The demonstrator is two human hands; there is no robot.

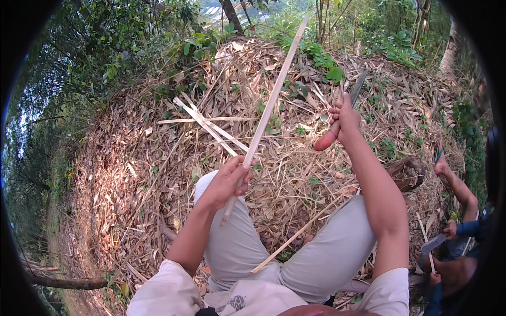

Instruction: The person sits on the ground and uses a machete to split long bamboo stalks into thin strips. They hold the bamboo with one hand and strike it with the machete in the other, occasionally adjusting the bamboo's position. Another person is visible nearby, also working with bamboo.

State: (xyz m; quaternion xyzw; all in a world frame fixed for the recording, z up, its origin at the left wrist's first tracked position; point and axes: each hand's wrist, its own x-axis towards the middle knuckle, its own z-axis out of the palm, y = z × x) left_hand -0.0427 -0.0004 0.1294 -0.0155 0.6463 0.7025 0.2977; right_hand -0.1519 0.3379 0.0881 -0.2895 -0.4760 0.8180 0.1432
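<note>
My left hand [232, 179] is closed around the lower part of a long, flat, pale bamboo strip [274, 92], which slants up and to the right, its short end sticking out below the hand. In my right hand [346, 120], farther away and to the right, is a large knife gripped by its red-orange handle [327, 139]. Its dark blade [360, 87] points up and away from me. Strip and knife are apart. Several pale split strips [211, 125] lie crossed on the ground beyond my left hand. A thin strip [295, 237] slants between my legs.
Dry leaves and bamboo litter [132, 174] cover the sloping ground. A cut log [407, 174] lies beside my right forearm. At the far right a co-worker holds a blade [434, 243] and a thin strip. Bushes and trunks [230, 16] stand at the far edge.
</note>
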